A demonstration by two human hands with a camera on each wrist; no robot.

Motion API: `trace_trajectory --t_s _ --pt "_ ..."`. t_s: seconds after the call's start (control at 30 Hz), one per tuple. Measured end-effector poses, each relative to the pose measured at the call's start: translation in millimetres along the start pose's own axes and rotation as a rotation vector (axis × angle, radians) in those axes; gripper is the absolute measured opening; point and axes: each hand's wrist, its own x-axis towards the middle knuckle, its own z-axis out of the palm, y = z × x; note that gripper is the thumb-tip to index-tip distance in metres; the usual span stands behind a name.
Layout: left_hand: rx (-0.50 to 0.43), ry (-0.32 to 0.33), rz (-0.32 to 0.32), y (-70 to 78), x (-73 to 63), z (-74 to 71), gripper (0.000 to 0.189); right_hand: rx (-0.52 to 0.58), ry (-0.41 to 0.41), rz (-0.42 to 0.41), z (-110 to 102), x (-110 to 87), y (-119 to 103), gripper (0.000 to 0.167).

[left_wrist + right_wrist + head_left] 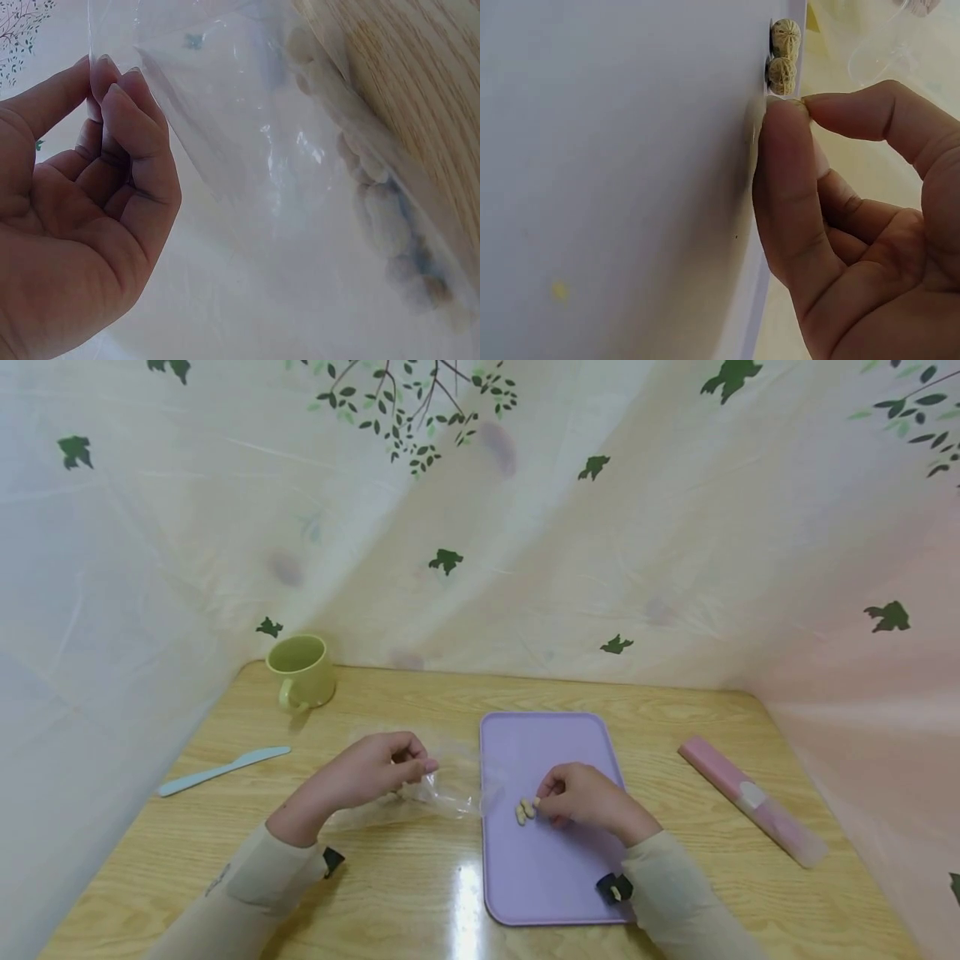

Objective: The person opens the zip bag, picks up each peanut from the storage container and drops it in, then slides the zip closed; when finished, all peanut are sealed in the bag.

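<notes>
Lilac tray (pixel 547 881) on a wooden table (pixel 405 902), peanuts (pixel 528 809) lying on the tray; left hand (pixel 375 768) left of the tray, fingertips pinching a clear bag (pixel 453 799); right hand (pixel 588 797) above the tray, thumb and finger pinching another peanut (pixel 537 802)

In your left wrist view, the clear bag (pixel 292 180) runs off the top edge, and the peanuts (pixel 384 219) inside look blurry. Your right hand (pixel 877 255) hides most of the pinched peanut (pixel 537 802). The mark (pixel 217 880) on your left sleeve (pixel 276 864) is too tiny to read.
</notes>
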Motion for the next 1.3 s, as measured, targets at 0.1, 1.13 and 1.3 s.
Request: trace_trajectory --t_s 0.1,1.13,1.3 --pt "0.001 0.003 -0.003 0.0 -0.1 -0.1 0.026 0.019 0.015 0.005 -0.9 0.4 -0.4 0.013" --pt "0.012 0.005 0.01 2.3 -0.7 -0.5 0.026 0.304 0.045 -0.096 14.7 9.7 -58.4 0.029" --pt "0.014 0.009 0.01 3.6 -0.9 0.0 0.027 0.294 0.055 -0.087 23.3 13.8 -62.3 0.027"
